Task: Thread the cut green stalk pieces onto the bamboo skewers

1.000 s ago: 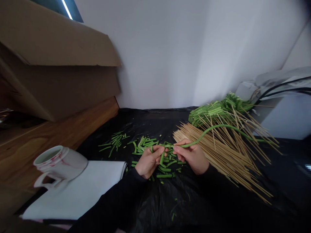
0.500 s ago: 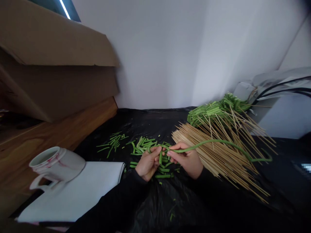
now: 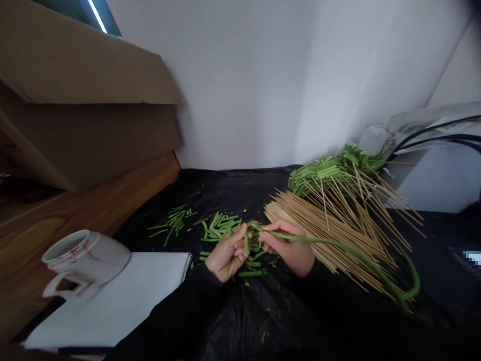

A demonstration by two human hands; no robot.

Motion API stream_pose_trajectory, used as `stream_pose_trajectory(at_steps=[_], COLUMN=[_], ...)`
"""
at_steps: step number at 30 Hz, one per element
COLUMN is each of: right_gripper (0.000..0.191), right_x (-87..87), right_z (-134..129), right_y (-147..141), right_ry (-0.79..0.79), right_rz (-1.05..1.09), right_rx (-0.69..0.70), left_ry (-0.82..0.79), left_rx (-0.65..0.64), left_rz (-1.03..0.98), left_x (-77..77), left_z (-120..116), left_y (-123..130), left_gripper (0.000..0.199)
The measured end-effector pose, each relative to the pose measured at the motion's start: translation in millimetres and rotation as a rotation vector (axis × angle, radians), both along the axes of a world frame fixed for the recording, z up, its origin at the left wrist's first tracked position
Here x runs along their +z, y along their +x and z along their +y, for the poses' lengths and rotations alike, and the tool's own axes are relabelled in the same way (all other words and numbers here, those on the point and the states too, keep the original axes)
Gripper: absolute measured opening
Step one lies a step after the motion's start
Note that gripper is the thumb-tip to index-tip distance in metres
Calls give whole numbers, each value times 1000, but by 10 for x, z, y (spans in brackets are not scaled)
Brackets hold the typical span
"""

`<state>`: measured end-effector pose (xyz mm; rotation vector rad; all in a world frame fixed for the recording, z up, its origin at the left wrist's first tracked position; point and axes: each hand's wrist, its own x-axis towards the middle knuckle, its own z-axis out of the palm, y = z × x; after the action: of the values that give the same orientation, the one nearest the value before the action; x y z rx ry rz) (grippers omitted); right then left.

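Note:
A long green bean [image 3: 349, 249] runs from my fingers out to the right and curls back on itself at its far end. My right hand [image 3: 288, 245] pinches it near its left end. My left hand [image 3: 228, 253] is closed on a short piece of the bean [image 3: 246, 241] that hangs down from its fingertips. The two hands are close together. Under and behind them, cut bean pieces [image 3: 221, 224] lie scattered on black plastic sheeting [image 3: 225, 183]. To the right of my right hand is a heap of thin wooden skewers [image 3: 323, 225].
Bundled green bean pieces [image 3: 319, 173] are piled behind the skewers. A white mug [image 3: 88, 263] stands at the left by a white folded sheet [image 3: 143, 296]. Thin bean bits [image 3: 173, 220] lie beyond. A cardboard box [image 3: 93, 100] is at the left; the wall [image 3: 240, 90] is behind.
The bean's free end has swung downward and toward me, curling more. My left hand's fingers have shifted slightly, while both hands stay close together.

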<state>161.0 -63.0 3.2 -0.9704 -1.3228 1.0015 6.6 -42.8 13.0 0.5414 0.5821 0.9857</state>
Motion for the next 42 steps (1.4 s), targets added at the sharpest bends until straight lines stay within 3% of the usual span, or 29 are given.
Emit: stream_pose_trajectory(at_steps=[11, 19, 35, 42], right_gripper=[15, 18, 21, 23], right_x=[-26, -136, -104, -90], right_z=[27, 57, 7, -1], right_y=[-20, -47, -107, -116], right_ry=[-93, -177, -307, -331], right_rz=[151, 301, 435, 445], right_rx=[93, 150, 201, 192], left_ry=[183, 267, 407, 508], left_rx=[88, 182, 238, 279], left_rz=[130, 236, 385, 537], left_x=[-2, -3, -61, -99], left_z=[-57, -91, -65, -42], left_y=[11, 47, 55, 22], left_gripper=[27, 29, 28, 29])
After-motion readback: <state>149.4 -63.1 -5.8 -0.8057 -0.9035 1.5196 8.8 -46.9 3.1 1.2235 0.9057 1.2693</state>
